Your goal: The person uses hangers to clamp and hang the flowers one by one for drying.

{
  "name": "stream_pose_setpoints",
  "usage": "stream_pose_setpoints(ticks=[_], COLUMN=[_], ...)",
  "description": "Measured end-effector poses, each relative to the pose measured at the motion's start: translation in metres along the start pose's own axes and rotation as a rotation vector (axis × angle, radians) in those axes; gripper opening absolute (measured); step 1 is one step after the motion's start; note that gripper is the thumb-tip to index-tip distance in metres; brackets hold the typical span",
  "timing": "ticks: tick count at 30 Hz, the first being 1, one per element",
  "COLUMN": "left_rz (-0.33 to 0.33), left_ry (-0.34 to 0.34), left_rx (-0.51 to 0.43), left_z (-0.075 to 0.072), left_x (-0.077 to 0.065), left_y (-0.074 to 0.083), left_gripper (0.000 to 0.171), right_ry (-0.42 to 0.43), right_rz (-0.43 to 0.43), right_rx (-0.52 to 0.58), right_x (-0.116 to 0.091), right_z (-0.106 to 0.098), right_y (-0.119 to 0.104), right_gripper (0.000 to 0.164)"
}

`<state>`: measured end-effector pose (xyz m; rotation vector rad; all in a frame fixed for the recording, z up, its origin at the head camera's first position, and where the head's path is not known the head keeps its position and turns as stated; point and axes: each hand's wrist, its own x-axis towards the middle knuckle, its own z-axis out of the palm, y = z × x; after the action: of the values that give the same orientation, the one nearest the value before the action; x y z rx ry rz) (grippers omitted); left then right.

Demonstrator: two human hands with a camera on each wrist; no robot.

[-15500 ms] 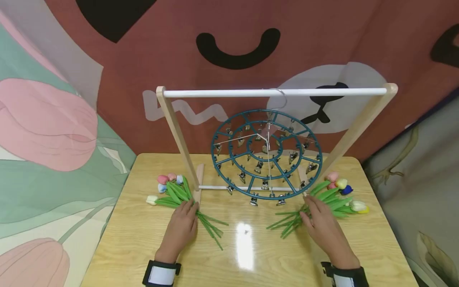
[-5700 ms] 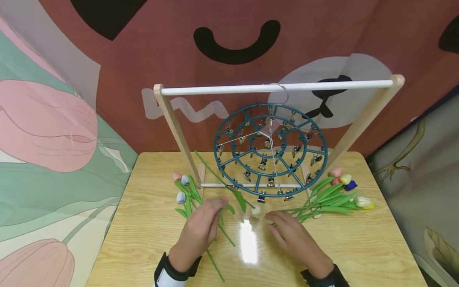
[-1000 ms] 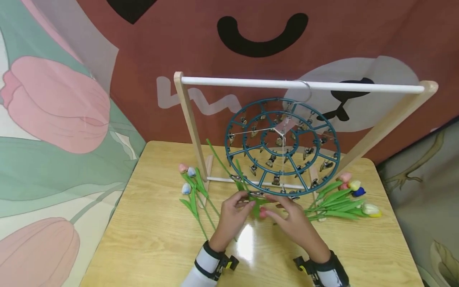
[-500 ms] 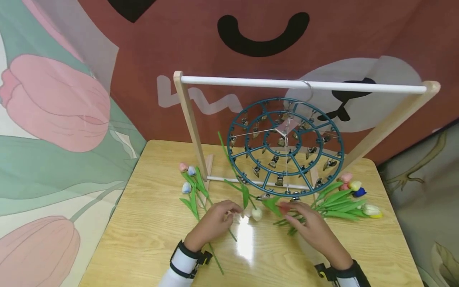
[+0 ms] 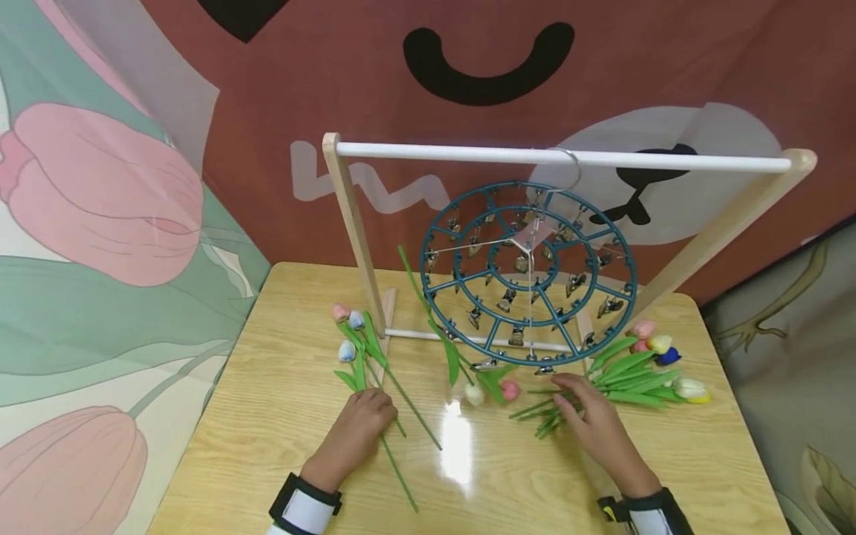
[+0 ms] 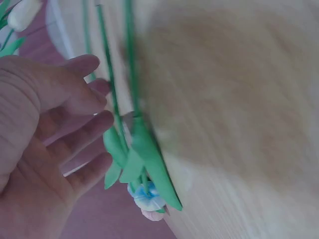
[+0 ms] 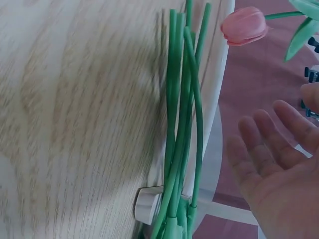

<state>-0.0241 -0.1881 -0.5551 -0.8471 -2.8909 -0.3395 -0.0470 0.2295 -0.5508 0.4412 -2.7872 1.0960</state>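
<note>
Upside down, white tulip (image 5: 474, 394) and pink tulip (image 5: 510, 390) in hanger clips (image 5: 485, 365).

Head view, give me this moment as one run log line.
left hand: not gripping, at three tulips | right hand: not gripping, by tulip bunch | round hanger: white tulip, pink tulip at front rim

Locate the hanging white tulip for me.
In the head view, the white tulip hangs bloom-down at the near edge of the round hanger, just left of the hanging pink tulip.
</note>
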Motion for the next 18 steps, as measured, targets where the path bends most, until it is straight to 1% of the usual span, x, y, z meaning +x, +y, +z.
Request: stream_pose_setpoints(ticks=[2,4,7,10,13,15,18], left_rz=[0.043,0.077,0.101,0.113,0.127,0.136,0.158], left_ry=[0.034,0.048,0.032,0.001,-0.017,-0.016,-0.002], left_rx=[0.084,0.127,0.170,0.191,0.193,0.187,0.185], left_z=[0.005,0.010,0.015,0.018,0.017,0.018,0.019], left_x=[-0.002,-0.003,-0.005,-0.006,-0.010,-0.013,-0.014], left_y=[-0.001,-0.002,-0.004,-0.006,-0.010,-0.012,-0.015], left_gripper=[0.024,0.018,0.013,0.010,0.005,0.004,0.004], right_ry=[0.028,0.044,0.047,0.022,-0.013,-0.018,0.000], right_rz=[-0.034,-0.055,-0.071,-0.053,-0.010,-0.001,-0.017], right_rx=[-0.049,-0.072,-0.075,-0.055,-0.045,-0.041,-0.040], right_x=[-0.001,-0.003,-0.005,-0.008,-0.012,-0.014,-0.020], right_z=[0.001,0.002,0.004,0.007,0.011,0.014,0.019], right_y=[0.002,0.002,0.000,-0.005,-0.012,-0.015,-0.017], right_gripper=[0.029,0.030,0.032,0.033,0.032,0.032,0.034])
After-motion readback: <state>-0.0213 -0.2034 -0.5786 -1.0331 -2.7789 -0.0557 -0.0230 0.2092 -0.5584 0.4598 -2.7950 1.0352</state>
